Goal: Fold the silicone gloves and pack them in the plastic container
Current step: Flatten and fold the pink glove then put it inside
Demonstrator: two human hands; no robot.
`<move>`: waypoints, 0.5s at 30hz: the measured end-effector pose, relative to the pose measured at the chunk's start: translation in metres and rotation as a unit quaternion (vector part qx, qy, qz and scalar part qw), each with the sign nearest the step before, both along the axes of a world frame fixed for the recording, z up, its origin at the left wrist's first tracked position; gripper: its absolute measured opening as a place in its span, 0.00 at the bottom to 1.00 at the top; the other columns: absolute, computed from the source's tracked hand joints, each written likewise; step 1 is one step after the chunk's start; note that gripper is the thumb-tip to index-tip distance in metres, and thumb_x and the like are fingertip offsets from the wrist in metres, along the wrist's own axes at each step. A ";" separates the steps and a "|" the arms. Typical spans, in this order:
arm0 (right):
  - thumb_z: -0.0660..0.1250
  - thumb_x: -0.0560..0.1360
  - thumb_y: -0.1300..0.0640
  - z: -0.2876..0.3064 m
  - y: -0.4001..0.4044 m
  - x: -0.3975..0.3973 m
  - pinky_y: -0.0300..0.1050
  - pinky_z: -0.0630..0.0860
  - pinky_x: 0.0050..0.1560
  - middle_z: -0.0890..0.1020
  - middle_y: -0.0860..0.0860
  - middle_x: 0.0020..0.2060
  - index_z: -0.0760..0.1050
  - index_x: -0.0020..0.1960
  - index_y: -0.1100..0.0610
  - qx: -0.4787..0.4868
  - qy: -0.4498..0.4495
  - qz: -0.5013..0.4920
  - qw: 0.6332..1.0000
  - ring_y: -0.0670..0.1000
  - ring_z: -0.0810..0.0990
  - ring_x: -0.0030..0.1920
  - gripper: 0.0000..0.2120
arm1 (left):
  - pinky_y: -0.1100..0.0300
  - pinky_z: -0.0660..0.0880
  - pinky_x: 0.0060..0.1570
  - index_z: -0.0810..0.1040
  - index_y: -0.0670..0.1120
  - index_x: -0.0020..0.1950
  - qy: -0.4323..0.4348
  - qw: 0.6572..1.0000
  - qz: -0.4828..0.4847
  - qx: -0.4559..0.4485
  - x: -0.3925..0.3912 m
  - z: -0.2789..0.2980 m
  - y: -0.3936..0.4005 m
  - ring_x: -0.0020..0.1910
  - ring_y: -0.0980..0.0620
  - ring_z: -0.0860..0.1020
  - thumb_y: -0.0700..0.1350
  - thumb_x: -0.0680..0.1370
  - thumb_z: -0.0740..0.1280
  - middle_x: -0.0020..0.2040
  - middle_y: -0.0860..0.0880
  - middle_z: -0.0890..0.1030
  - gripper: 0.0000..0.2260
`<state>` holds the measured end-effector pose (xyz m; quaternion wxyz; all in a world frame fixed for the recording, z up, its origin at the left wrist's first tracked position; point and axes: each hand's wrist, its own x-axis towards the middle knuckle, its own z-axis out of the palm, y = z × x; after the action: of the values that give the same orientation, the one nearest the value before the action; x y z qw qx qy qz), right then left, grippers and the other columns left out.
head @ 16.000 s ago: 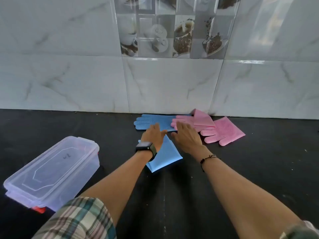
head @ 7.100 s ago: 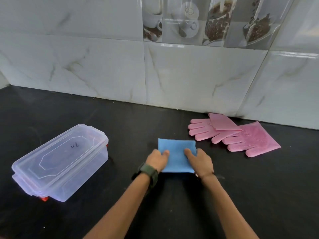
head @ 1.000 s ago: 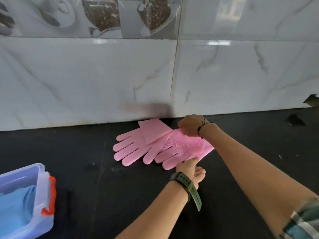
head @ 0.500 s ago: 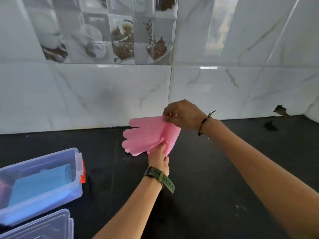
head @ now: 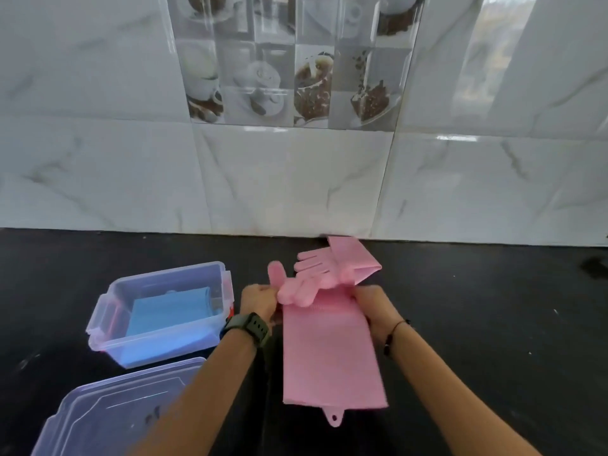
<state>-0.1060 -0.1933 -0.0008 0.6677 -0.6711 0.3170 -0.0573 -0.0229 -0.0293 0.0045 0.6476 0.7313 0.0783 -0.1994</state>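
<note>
A pink silicone glove (head: 332, 357) lies flat on the black counter, cuff toward me, its fingers curled back over the palm. My left hand (head: 258, 302) grips the glove's left edge at the finger end, and my right hand (head: 373, 306) grips the right edge. A second pink glove (head: 342, 264) lies partly folded just behind, near the wall. The clear plastic container (head: 108, 311) stands open to the left with the folded blue gloves (head: 167, 312) inside.
The container's clear lid (head: 108, 413) lies at the near left on the black counter (head: 493, 324). A white marble-tiled wall (head: 296, 179) closes off the back.
The pink glove was held up in the air by both hands half a second ago; now it lies flat on the counter in front of me, both hands still on it.
</note>
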 end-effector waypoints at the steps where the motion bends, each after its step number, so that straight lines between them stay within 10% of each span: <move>1: 0.59 0.73 0.67 -0.026 0.006 0.000 0.47 0.66 0.33 0.70 0.59 0.33 0.71 0.39 0.64 0.001 0.061 -0.004 0.998 0.53 0.69 0.32 0.05 | 0.53 0.75 0.32 0.77 0.32 0.53 0.018 0.997 -0.017 0.069 -0.001 -0.017 0.003 0.35 0.43 0.75 0.37 0.77 0.61 0.38 0.41 0.78 0.10; 5: 0.60 0.71 0.60 -0.066 0.018 0.002 0.40 0.68 0.24 0.72 0.53 0.28 0.68 0.34 0.60 -0.138 0.161 0.036 0.977 0.52 0.71 0.25 0.08 | 0.54 0.73 0.58 0.76 0.35 0.58 -0.023 0.967 -0.053 0.249 -0.007 -0.058 0.012 0.57 0.41 0.77 0.37 0.77 0.61 0.57 0.38 0.80 0.12; 15: 0.58 0.73 0.56 -0.057 0.028 0.023 0.39 0.67 0.29 0.69 0.49 0.28 0.61 0.30 0.54 -0.375 0.203 0.131 0.895 0.50 0.71 0.28 0.14 | 0.60 0.69 0.65 0.64 0.46 0.69 -0.293 0.821 -0.140 0.470 -0.025 -0.074 0.000 0.64 0.48 0.69 0.44 0.79 0.60 0.68 0.45 0.67 0.18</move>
<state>-0.0832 -0.1650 -0.0580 0.2892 -0.9042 0.3098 0.0537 -0.0482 -0.0297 -0.0699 0.1830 0.9739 -0.1341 -0.0028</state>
